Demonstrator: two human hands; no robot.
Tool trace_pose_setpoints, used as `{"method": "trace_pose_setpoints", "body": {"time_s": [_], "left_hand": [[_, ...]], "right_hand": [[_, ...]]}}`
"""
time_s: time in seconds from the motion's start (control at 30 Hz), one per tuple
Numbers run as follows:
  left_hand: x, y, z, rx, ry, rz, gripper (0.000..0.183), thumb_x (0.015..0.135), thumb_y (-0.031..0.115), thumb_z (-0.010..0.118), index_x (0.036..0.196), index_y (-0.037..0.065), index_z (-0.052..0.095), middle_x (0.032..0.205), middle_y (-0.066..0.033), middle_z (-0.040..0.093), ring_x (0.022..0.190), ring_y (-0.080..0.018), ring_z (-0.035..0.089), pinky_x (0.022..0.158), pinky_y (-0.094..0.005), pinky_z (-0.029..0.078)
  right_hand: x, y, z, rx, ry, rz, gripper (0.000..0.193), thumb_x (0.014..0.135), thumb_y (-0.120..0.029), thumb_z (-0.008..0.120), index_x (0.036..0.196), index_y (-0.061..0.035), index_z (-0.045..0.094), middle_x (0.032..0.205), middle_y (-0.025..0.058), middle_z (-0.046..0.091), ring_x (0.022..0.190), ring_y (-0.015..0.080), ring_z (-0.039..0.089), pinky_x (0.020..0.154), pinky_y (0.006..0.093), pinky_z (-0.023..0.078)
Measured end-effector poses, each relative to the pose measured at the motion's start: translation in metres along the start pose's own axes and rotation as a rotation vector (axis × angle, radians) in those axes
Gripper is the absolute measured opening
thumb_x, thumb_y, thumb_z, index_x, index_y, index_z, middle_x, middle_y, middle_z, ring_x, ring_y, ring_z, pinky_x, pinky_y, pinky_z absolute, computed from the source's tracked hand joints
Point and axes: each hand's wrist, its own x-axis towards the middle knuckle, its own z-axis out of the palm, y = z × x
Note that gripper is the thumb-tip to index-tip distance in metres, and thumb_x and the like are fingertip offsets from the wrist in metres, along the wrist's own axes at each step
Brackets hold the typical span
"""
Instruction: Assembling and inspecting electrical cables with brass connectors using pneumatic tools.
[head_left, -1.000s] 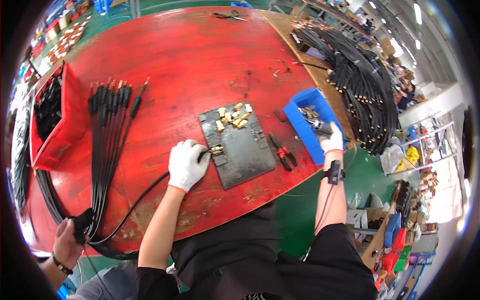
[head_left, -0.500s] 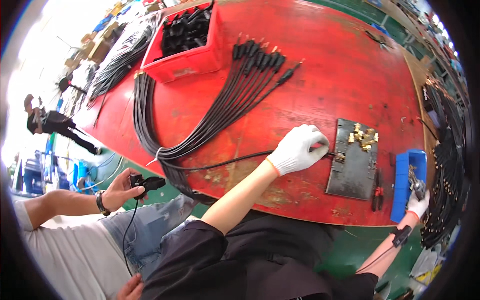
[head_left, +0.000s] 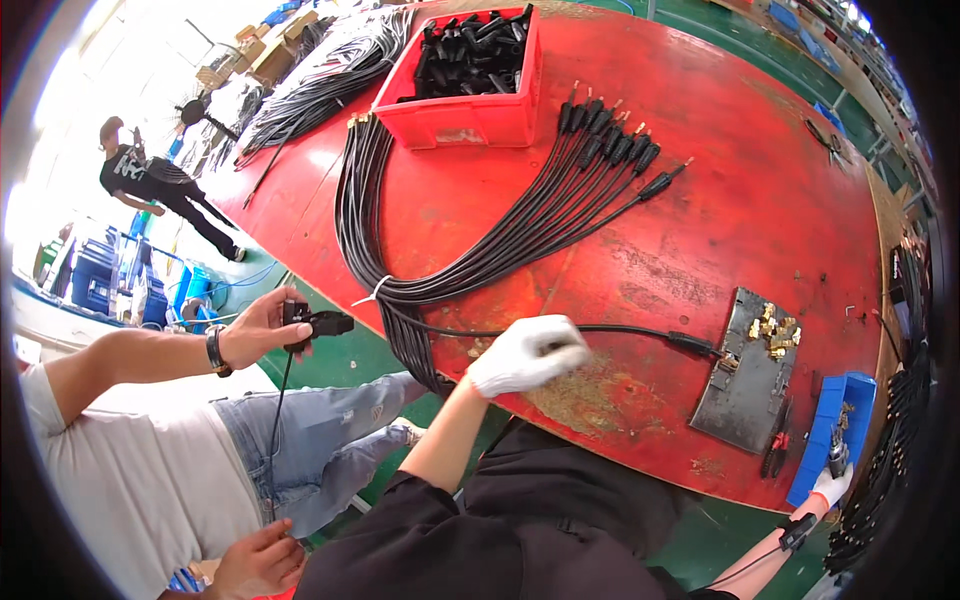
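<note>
My left hand (head_left: 530, 355), in a white knit glove, is over the table beside a black cable (head_left: 630, 329). Its fingers are curled together, slightly blurred, with nothing visible in them. The cable's black plug (head_left: 691, 343) has its metal tip at a small clamp on a dark metal plate (head_left: 735, 405). Several brass fittings (head_left: 774, 335) lie on that plate. Far right, my gloved right hand (head_left: 832, 486) grips a silver metal tool (head_left: 838, 458) at the blue bin (head_left: 815, 450); the tool's exact kind is unclear.
Bundled black cables (head_left: 490, 270) with plugs lie tied on the red table (head_left: 690, 130). Behind them stands a red crate (head_left: 460, 125) of black parts. Red-handled pliers (head_left: 775, 452) lie by the plate. At left, another person's hand (head_left: 262, 330) holds a black device.
My left hand has moved left and toward me, away from the plug end, uncovering the cable and plug. My right hand stays at the blue bin. The head view has shifted left.
</note>
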Motion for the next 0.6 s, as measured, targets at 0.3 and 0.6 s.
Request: {"method": "trace_pose_setpoints", "body": {"time_s": [0.3,0.6], "left_hand": [[-0.036,-0.032,-0.036,-0.275,0.387,-0.306,0.016,0.102,0.011,0.063,0.096,0.003,0.076,0.086,-0.003,0.074,0.069,-0.0088,0.067,0.065,-0.0259,0.055],[-0.047,-0.058,-0.04,-0.217,0.405,-0.05,0.019,0.102,0.011,0.059,0.09,-0.001,0.07,0.092,-0.0056,0.069,0.083,-0.0138,0.064,0.077,-0.0285,0.051]], "right_hand": [[-0.055,-0.045,0.044,-0.154,-0.175,-0.114,0.038,0.107,-0.022,0.051,0.125,0.0051,0.071,0.116,0.0178,0.077,0.101,0.0293,0.075,0.099,0.0433,0.058],[-0.107,-0.015,0.081,0.195,0.031,-0.104,0.035,0.104,-0.021,0.064,0.126,0.0061,0.063,0.122,0.0199,0.072,0.112,0.0343,0.073,0.106,0.0473,0.056]]}}
